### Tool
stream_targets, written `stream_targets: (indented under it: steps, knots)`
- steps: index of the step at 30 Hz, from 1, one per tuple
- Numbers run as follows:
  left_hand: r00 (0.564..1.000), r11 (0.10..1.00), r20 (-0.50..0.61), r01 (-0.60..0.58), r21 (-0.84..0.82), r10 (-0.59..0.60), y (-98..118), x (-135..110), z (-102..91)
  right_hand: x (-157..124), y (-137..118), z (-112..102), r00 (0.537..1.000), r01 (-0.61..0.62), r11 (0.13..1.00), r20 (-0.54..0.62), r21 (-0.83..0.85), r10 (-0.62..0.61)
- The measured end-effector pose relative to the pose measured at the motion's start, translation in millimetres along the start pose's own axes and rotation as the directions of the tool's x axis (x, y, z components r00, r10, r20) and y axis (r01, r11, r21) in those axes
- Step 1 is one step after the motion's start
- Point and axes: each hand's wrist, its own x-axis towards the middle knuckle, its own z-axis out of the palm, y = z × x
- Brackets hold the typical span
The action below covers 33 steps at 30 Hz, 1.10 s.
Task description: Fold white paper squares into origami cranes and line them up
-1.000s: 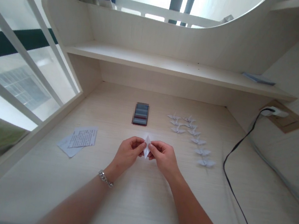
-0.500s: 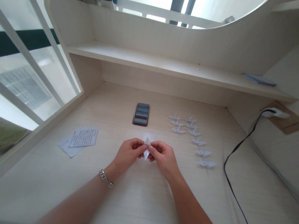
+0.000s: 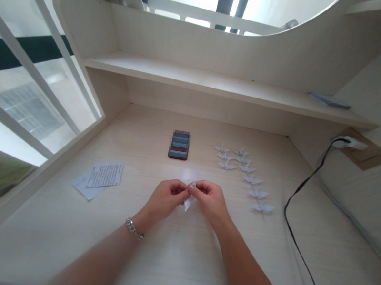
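Observation:
A small piece of folded white paper (image 3: 187,204) is pinched between my two hands above the middle of the desk; its pointed lower end shows below the thumbs. My left hand (image 3: 168,198), with a chain bracelet (image 3: 134,229) at the wrist, is closed on its left side. From the right, my right hand (image 3: 211,199) is closed on it too, and the two thumb tips meet over the paper, hiding most of it. Several folded paper cranes (image 3: 247,169) stand to the right of my hands, in two rows that run into one.
Beyond my hands lies a dark rectangular object (image 3: 179,145), its surface blurred. Two paper sheets (image 3: 106,174), one with writing, overlap at the left. A black cable (image 3: 299,246) runs from the wall socket (image 3: 365,150) down the desk's right side. A shelf (image 3: 200,80) spans the back.
Both thumbs have come together over the folded paper, covering its middle. The paper's lower tip now points out slightly nearer to me. The cranes and sheets have stayed in place.

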Motion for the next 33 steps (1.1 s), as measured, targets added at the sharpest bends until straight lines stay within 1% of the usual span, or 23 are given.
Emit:
stream_targets:
  steps: [6,12,15,18,21,25,29,33]
  knots:
    - [1.000,1.000,0.020,0.000,-0.017,0.000,1.4,0.1,-0.4,0.7,-1.1,1.3,1.000,0.014,0.999,0.013,0.047,-0.015]
    - [1.000,1.000,0.013,0.014,-0.018,-0.014,1.6,-0.2,-0.3,1.0,-1.2,-0.4,0.998,0.042,0.998,-0.037,-0.049,-0.044]
    - [1.000,1.000,0.025,0.014,-0.022,-0.014,1.2,-0.7,0.1,0.9,-0.6,-1.3,0.997,0.060,0.997,-0.038,-0.057,-0.062]
    - [0.997,0.998,0.063,0.038,-0.041,-0.035,0.8,-0.7,0.9,0.7,-1.0,-1.4,0.996,0.074,0.996,-0.040,-0.050,-0.076]
    - [0.997,0.997,0.062,0.057,-0.052,-0.054,0.0,-0.2,1.3,0.3,-1.9,-1.1,0.997,0.061,0.998,-0.035,-0.027,-0.062]
    - [0.998,0.998,0.041,0.055,-0.042,-0.053,-1.9,0.7,0.3,-0.1,-3.0,-0.8,0.999,0.044,0.999,-0.027,-0.022,-0.045]
    - [0.997,0.998,0.046,0.060,-0.035,-0.059,-3.8,1.4,-1.3,0.0,-3.9,-0.3,0.999,0.031,0.999,-0.012,0.019,-0.031]
    - [0.996,0.996,0.052,0.078,-0.036,-0.076,-4.6,2.2,-1.9,0.7,-3.2,0.4,1.000,0.015,0.999,-0.026,0.030,-0.015]
